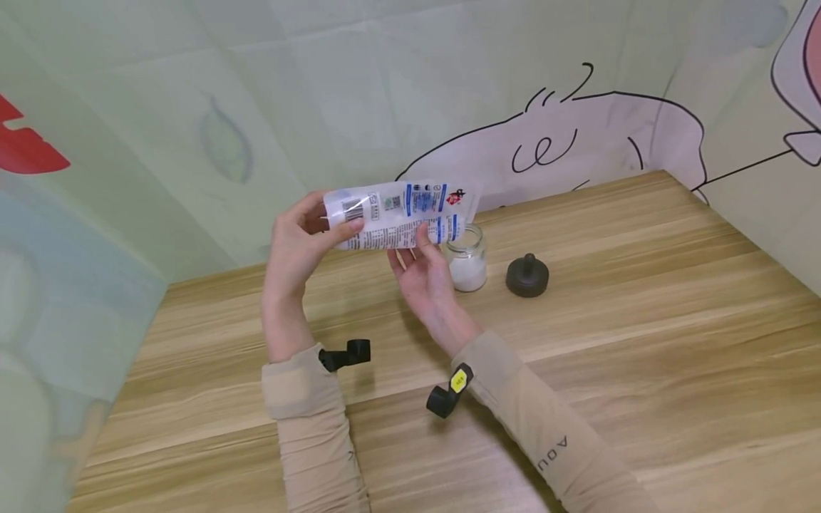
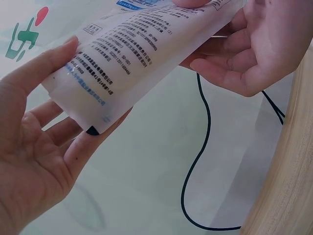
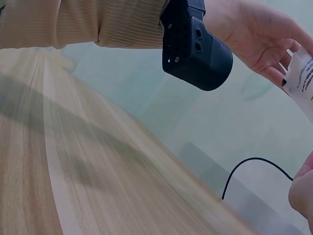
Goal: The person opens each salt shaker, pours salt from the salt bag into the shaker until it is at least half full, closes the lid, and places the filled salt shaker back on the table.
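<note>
A white plastic pouch (image 1: 398,214) with blue and black print and a barcode is held up in both hands. My left hand (image 1: 298,246) grips its left end, thumb on the printed face and fingers behind, as the left wrist view shows on the pouch (image 2: 112,63). Further right, my right hand (image 1: 430,281) holds the lower edge between its thumb in front and fingers beneath. The pouch's right end overlaps the mouth of a glass jar (image 1: 467,260) in the head view. White contents fill the lower part of this jar, which stands open on the table.
A dark round lid (image 1: 527,276) with a knob lies on the wooden table (image 1: 609,342), just right of the jar. Behind the table hangs a pale printed backdrop (image 1: 321,107). A black cable (image 2: 208,117) runs beyond the table edge in the left wrist view.
</note>
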Tool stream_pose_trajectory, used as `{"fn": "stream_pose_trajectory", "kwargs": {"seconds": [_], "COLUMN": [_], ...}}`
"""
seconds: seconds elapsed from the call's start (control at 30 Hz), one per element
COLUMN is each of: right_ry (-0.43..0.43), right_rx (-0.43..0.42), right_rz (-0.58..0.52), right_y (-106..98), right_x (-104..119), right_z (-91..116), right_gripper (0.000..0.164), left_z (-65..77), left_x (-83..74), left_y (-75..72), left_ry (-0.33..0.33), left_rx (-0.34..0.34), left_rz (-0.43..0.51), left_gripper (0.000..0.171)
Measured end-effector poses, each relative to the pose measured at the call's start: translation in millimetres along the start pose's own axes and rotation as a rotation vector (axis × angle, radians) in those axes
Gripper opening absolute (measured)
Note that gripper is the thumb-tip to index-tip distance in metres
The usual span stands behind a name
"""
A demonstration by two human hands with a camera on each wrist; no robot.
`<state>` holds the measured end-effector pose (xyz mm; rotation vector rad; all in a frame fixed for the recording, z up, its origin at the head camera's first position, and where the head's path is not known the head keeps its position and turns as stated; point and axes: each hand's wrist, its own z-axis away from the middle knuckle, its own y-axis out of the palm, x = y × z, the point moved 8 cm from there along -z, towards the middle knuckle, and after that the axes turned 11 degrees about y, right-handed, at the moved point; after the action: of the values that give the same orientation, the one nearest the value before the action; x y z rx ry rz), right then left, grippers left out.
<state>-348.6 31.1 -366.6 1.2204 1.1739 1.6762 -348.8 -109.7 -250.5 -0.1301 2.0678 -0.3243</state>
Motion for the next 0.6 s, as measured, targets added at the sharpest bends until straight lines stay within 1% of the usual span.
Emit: {"fn": "stream_pose_trajectory", "kwargs": {"seconds": [0.27,0.6], "right_ry": [0.005,0.011], "right_rx": [0.012,0.018], "right_rz": [0.012,0.015], "right_y": [0.8,1.3], "right_x": [-0.5,-0.5], "right_z": [0.4,-0.5], "right_gripper": [0.042,0.040], "left_z": [0.2,0.4], "left_x": [0.4,1.3], "left_y": [-0.6,-0.9], "left_ry": [-0.001,-0.011], "left_rx": [0.000,0.000], "left_rz": [-0.003,0.016], "left_gripper": [0.043,0.044]}}
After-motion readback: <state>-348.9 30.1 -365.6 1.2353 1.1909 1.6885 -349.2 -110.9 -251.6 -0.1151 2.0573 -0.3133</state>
